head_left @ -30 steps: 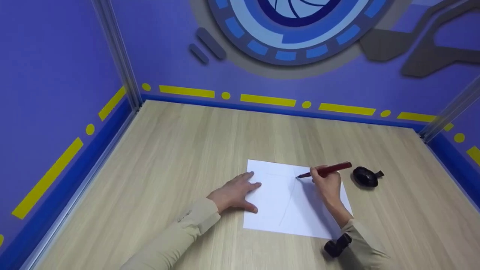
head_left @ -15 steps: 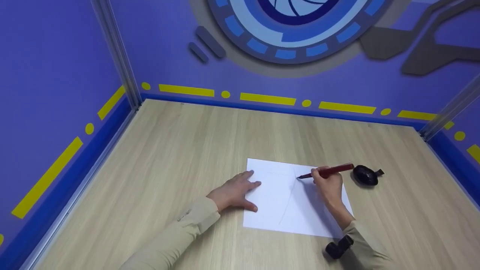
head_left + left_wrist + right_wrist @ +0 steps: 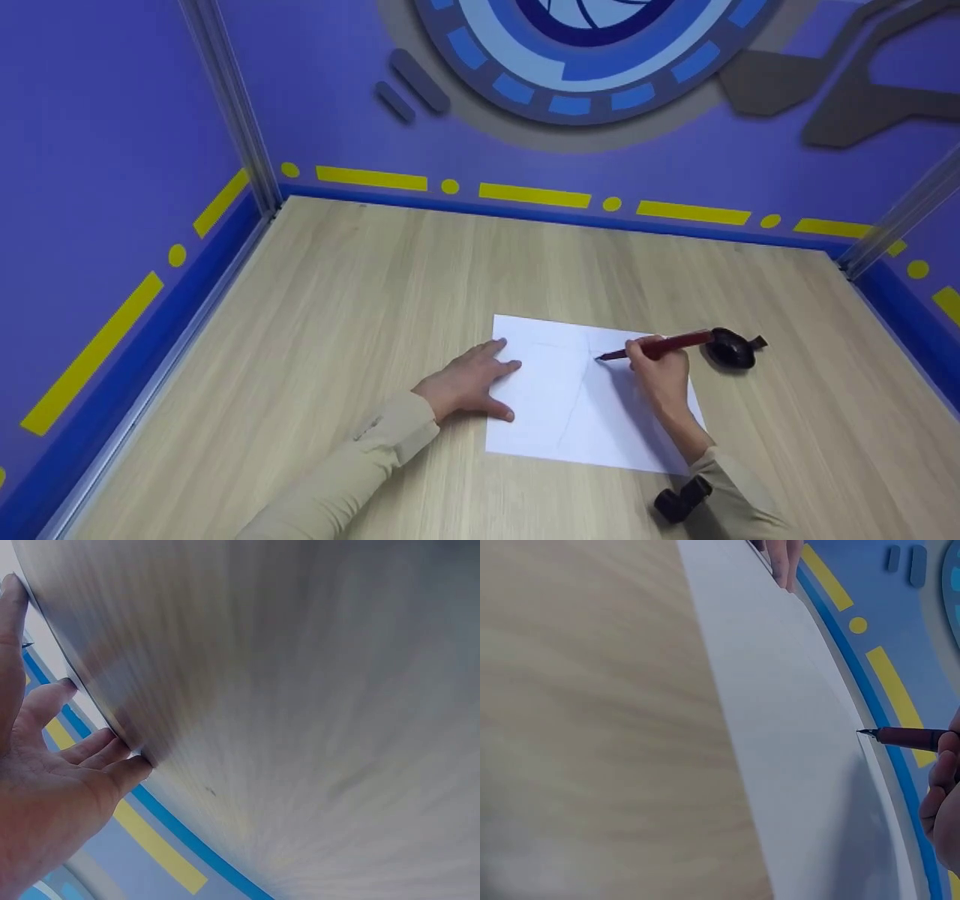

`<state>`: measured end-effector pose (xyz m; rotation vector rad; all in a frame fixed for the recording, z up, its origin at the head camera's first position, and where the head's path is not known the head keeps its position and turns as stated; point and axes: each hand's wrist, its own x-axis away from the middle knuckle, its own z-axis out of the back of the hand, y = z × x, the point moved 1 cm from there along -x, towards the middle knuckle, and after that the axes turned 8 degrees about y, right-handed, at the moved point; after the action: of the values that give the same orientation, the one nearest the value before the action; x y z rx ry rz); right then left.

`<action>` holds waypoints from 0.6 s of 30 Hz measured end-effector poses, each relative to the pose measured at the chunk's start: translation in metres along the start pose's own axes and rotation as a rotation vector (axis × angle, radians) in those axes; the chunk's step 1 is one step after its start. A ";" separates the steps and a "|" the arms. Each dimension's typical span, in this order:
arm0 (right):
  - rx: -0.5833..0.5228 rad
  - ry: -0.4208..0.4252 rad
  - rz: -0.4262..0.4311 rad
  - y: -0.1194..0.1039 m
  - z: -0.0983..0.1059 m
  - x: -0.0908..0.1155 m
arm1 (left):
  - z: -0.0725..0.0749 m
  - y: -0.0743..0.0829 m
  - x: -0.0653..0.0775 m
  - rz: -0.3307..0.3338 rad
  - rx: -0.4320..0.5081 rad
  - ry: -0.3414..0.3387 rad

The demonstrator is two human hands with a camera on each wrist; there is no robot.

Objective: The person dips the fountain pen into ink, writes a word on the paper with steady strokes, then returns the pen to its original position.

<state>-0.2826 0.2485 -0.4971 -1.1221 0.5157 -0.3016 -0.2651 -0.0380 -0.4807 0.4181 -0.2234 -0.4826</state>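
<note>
My right hand [image 3: 661,379] pinches a dark red fountain pen [image 3: 664,345], tilted with its rear end up to the right. In the right wrist view the metal nib of the fountain pen [image 3: 907,738] meets the white paper [image 3: 780,705]. Thin faint lines mark the paper [image 3: 540,420]: a short level one near the top and a long slanted one running down from it. My left hand [image 3: 472,381] lies with fingers spread over the paper's left edge. Seen from the left wrist, the left hand [image 3: 56,765] has its fingertips down along that edge.
A black rounded object [image 3: 730,349] with a small tab sits right of the paper, partly overlapped by the pen's end. A black device [image 3: 682,500] is on the right wrist. Blue-purple walls [image 3: 345,112] border the wooden table [image 3: 360,300].
The right hand and the fountain pen have shifted slightly right and down, the nib staying at the paper near the slanted line's top. The left hand keeps its place on the paper.
</note>
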 end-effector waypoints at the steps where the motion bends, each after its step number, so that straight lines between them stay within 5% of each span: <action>1: -0.001 -0.002 -0.002 0.000 0.000 0.000 | 0.000 0.000 0.000 0.000 -0.002 0.001; 18: 0.005 -0.010 -0.016 0.001 0.006 0.004 | 0.001 0.001 0.000 -0.004 -0.038 -0.002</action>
<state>-0.2762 0.2513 -0.4969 -1.1223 0.4968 -0.3107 -0.2649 -0.0372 -0.4798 0.3808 -0.2155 -0.4904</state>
